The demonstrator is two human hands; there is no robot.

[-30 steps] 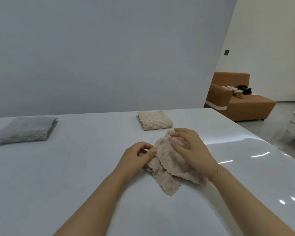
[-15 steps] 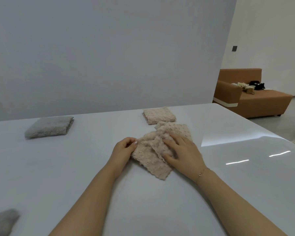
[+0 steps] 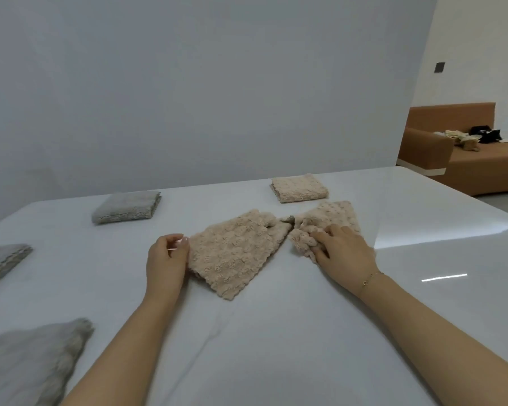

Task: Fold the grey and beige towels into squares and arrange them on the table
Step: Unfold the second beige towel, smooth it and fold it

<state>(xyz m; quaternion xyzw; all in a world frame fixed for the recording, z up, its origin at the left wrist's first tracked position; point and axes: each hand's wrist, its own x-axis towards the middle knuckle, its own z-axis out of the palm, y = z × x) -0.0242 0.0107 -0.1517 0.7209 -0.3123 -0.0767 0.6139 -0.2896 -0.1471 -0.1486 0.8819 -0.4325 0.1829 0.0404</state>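
Observation:
A beige towel (image 3: 235, 253) lies partly spread in the middle of the white table (image 3: 247, 347), twisted at its centre. My left hand (image 3: 166, 259) pinches its left edge with thumb and curled fingers. My right hand (image 3: 342, 247) grips the bunched right part of the same towel. A folded beige towel (image 3: 299, 188) sits just behind. A folded grey towel (image 3: 126, 207) lies at the back left.
Two unfolded grey towels lie at the left edge, one (image 3: 3, 259) midway and one (image 3: 33, 361) near me. A brown sofa (image 3: 467, 159) with small items stands beyond the table's right corner. A grey wall runs behind the table.
My hands have moved apart, pulling the crumpled beige towel open sideways across the table. The camera has turned left, bringing more grey towels into view.

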